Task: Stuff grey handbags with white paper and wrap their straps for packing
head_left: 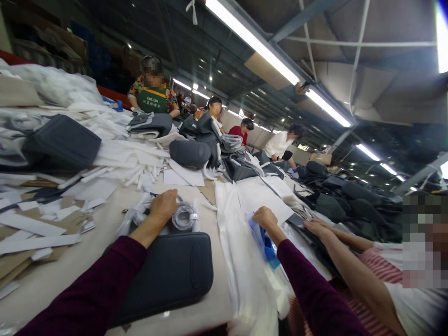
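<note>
In the head view, my left hand is closed above the far edge of a dark grey, rounded case that lies flat on the table. A dark strip and clear plastic show by its fingers; what they grip is partly hidden. A coiled grey strap with a small white band lies just right of this hand, at the case's far edge. My right hand is also closed, over white sheet material. Translucent blue plastic shows directly beneath it, but the grip itself is unclear.
White padding runs down the table between my hands. Paper and cardboard scraps cover the left side. Grey bags are piled ahead. A co-worker's hand is close on my right, on dark material. Several people work farther back.
</note>
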`<action>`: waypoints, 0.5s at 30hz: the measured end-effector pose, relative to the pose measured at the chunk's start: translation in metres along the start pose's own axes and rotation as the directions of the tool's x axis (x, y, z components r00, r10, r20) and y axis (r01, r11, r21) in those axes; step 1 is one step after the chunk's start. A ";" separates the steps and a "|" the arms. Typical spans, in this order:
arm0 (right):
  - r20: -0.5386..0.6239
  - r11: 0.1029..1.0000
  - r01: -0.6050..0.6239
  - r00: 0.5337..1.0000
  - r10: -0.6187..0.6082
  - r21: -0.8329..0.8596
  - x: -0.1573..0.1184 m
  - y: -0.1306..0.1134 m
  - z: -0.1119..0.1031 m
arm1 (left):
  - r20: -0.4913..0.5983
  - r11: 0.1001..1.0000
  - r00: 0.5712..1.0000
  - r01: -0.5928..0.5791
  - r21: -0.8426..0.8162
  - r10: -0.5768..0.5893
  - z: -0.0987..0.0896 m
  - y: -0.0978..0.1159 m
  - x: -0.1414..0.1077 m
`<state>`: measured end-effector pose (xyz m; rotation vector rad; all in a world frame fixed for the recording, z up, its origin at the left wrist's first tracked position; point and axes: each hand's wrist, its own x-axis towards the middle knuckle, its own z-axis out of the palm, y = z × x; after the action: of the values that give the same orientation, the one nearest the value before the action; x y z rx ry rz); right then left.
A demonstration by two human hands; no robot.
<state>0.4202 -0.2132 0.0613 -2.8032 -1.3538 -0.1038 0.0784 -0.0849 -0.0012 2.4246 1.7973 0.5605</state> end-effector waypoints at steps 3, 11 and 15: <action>0.003 0.995 -0.007 1.000 0.007 0.095 -0.004 0.003 -0.003 | -0.034 1.000 0.999 -0.013 -0.026 0.013 -0.001 0.000 -0.001; -0.176 0.892 0.093 0.984 -0.015 0.442 -0.014 -0.016 -0.025 | -0.147 0.996 0.989 -0.013 -0.085 0.001 -0.006 0.002 -0.006; -0.093 0.538 0.125 0.992 -0.087 0.834 -0.045 -0.013 -0.046 | -0.070 0.998 0.997 0.018 -0.067 -0.023 0.001 -0.001 -0.004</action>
<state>0.3800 -0.2424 0.1038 -1.8697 -1.1162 0.3938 0.0764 -0.0884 -0.0036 2.3691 1.7979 0.7012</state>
